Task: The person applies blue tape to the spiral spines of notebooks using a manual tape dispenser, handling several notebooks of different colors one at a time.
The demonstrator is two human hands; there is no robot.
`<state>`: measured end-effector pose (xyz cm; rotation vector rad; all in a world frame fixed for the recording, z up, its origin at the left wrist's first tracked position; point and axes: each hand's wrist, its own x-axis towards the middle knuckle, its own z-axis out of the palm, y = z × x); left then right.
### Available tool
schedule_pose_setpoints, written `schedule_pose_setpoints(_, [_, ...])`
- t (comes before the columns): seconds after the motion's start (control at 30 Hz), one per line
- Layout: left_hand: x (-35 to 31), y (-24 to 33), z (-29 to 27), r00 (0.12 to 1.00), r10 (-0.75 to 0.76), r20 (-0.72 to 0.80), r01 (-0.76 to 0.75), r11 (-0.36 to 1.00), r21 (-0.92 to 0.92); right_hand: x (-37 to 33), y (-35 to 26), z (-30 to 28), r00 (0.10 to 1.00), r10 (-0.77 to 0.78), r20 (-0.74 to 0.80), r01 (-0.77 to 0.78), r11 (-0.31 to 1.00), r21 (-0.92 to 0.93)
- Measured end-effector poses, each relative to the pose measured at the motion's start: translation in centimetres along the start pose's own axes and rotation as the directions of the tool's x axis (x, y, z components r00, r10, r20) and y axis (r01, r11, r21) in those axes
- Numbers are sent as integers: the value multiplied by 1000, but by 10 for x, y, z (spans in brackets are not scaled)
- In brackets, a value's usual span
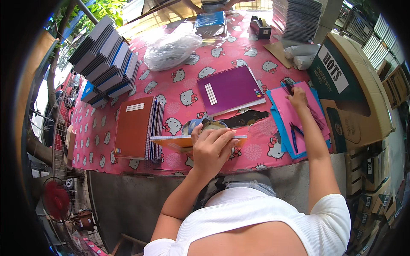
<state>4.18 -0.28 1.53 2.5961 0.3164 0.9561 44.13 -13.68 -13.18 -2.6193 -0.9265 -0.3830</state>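
Observation:
My left hand [211, 147] is closed over the upper edge of an orange-covered notebook [173, 142], which stands on edge near the table's front. A row of small holes or wire runs along its top; I cannot tell which. At the right, my right hand [298, 98] is closed at the end of a dark spiral binding coil [287, 88]. Another dark coil [316, 116] lies by my right forearm on pink sheets [284, 109], with blue sheets [277, 128] beneath. Dark-blue-handled pliers [294, 135] rest there too. A purple spiral notebook [232, 90] lies beyond my left hand.
Brown-covered notebooks [133, 128] are piled at the left, below tall notebook stacks [104, 59]. Farther back are a clear plastic bag [171, 50], a tape dispenser [260, 28] and another tall stack [297, 19]. A cardboard box [358, 91] borders the right side. Someone stands across the table.

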Motion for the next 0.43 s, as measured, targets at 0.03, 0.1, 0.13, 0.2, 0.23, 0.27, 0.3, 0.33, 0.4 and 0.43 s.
schedule_pose_setpoints(0.03, [1,0,0,999,-20,-28,19,1000,-12,7,6,7,996,30,87,-27,999,-35])
schedule_pose_setpoints(0.1, [5,2,3,995,-52,-87,49,998,-43,17,7,10,964,102,247,-74,990,-120])
schedule_pose_setpoints(0.13, [9,4,3,994,-58,-93,54,998,-44,21,11,9,981,76,178,-67,996,-61])
schedule_pose_setpoints(0.2, [10,6,4,992,-85,-98,81,996,-43,23,9,-14,998,32,50,-35,998,58])
schedule_pose_setpoints(0.23, [9,6,5,991,-98,-93,94,995,-42,18,-6,-28,999,-27,-18,30,961,275])
schedule_pose_setpoints(0.27, [6,5,5,989,-116,-88,113,993,-40,6,-31,-45,993,-71,-91,105,873,475])
schedule_pose_setpoints(0.3, [5,4,5,988,-127,-84,124,991,-44,-10,-58,-67,979,-180,-94,201,792,576])
schedule_pose_setpoints(0.33, [5,4,6,987,-137,-84,134,990,-31,-29,-84,-88,953,-282,-109,281,692,664])
schedule_pose_setpoints(0.4, [6,6,5,985,-154,-78,155,988,-3,-78,-128,-127,859,-505,86,175,448,877])
schedule_pose_setpoints(0.43, [7,7,5,987,-150,-63,149,989,-15,-80,-126,-127,861,-500,86,173,449,876])
